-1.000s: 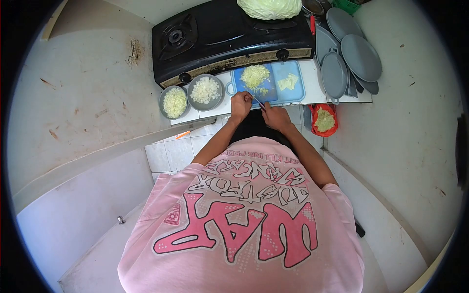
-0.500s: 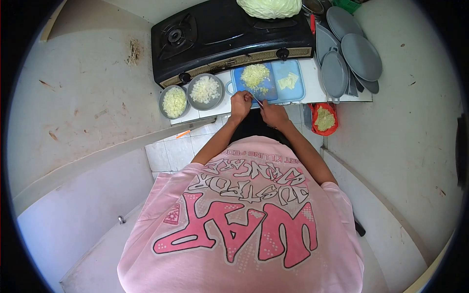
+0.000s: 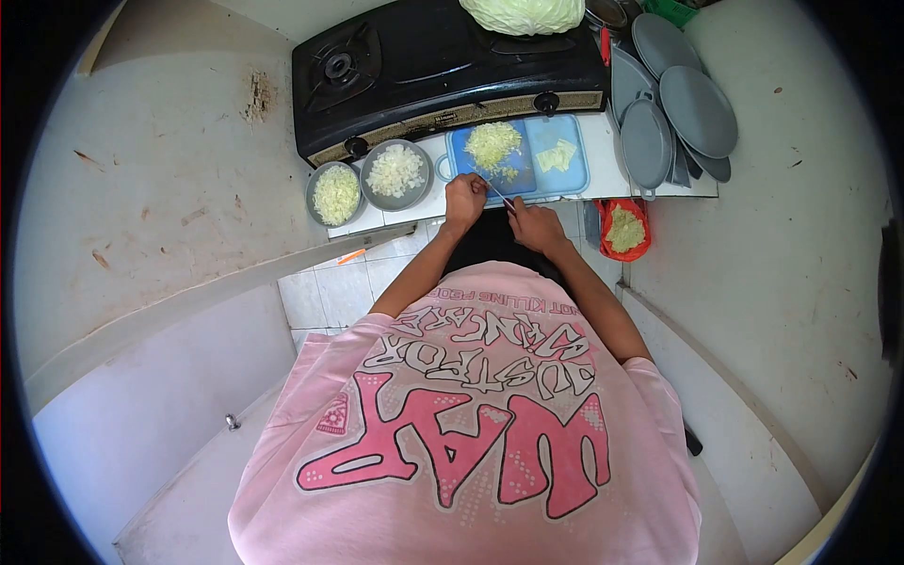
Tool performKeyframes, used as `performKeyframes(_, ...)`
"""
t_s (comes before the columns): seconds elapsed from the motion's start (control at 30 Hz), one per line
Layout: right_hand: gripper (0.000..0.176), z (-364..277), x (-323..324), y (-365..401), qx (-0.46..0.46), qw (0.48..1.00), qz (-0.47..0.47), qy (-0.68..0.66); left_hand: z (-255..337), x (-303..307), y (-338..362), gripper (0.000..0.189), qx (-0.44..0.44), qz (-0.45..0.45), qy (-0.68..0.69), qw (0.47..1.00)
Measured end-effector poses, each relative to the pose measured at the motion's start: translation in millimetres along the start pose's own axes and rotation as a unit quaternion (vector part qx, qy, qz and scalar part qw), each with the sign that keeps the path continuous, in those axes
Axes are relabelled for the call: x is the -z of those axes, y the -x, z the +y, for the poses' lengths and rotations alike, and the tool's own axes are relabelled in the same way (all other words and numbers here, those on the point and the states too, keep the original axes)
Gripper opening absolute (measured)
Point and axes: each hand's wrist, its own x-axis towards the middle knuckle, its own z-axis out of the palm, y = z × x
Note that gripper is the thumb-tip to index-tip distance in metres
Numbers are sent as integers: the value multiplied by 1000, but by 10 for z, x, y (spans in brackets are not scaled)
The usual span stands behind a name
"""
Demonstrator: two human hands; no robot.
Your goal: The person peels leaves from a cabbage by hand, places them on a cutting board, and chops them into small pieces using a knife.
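Observation:
My right hand [image 3: 534, 225] is wrapped round the handle of a small knife [image 3: 498, 193], whose blade points up and left toward my other hand. My left hand [image 3: 464, 200] is closed at the near edge of the blue cutting board [image 3: 524, 179]; whatever its fingers pinch is too small to make out. Finely chopped pale green cabbage [image 3: 493, 144] is heaped on the board just beyond my hands, with small bits scattered below it. Flat cabbage pieces [image 3: 557, 155] lie on the board's lighter right part.
Left of the board are a bowl of white pieces [image 3: 395, 172] and a bowl of chopped cabbage [image 3: 336, 195]. Behind stands a black stove [image 3: 424, 71] with a cabbage head [image 3: 524, 13]. Grey pans [image 3: 697, 110] and a red bag [image 3: 625, 229] are at right.
My right hand has shifted slightly right and down with the knife, and more of the blade shows. My left hand has barely moved.

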Motion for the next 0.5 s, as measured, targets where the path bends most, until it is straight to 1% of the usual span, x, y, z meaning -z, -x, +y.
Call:
performKeyframes(0.03,34,10,-30,-11,2,1000,4,-3,11,13,-1,13,5,-2,0,1000)
performKeyframes(0.1,34,-2,-52,-44,6,1000,11,-8,12,17,-3,13,-14,9,-5,1000)
performKeyframes(0.23,35,-72,10,-120,-10,1000,-15,8,-78,-8,-21,13,-37,5,-38,999)
performKeyframes(0.3,36,-90,38,-137,-15,1000,-26,7,-102,-25,-16,12,-39,9,-26,999)
performKeyframes(0.5,37,-5,-16,12,-21,999,-16,31,-131,-51,-20,12,-34,9,-2,999)
